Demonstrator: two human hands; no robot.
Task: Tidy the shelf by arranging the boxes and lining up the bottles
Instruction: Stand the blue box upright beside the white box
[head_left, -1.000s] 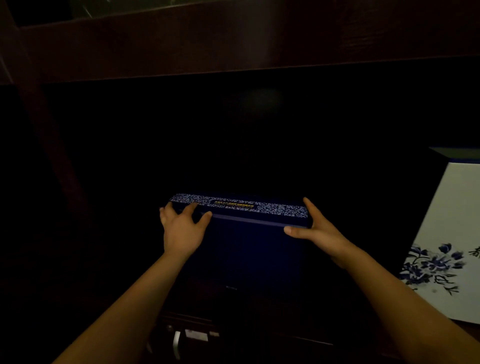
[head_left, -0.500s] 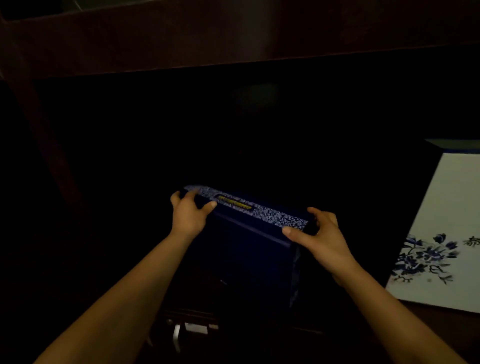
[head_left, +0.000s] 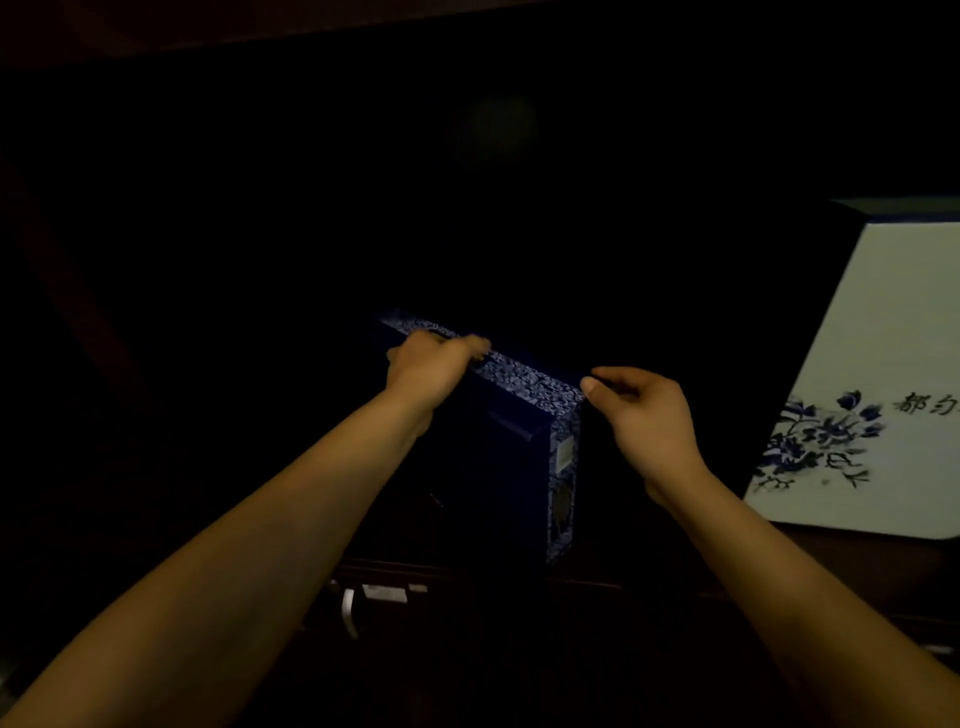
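Observation:
A dark blue box (head_left: 519, 452) with blue-and-white patterned edges stands upright on the dim shelf, turned so its narrow right side faces me. My left hand (head_left: 431, 366) grips its top edge near the far left end. My right hand (head_left: 644, 410) is at the box's near top right corner, thumb and fingers curled against it. A large white box (head_left: 872, 374) with blue flower print and dark lettering stands to the right. No bottles are visible in the dark.
The shelf interior is very dark. A dark wooden shelf board (head_left: 363, 21) runs across the top. Below the shelf's front edge, a small white handle (head_left: 349, 610) and a pale label (head_left: 384, 592) show.
The blue box has been rotated: its right end swung toward me and its left end went back. Both hands followed it, the right drawing nearer, the left reaching deeper.

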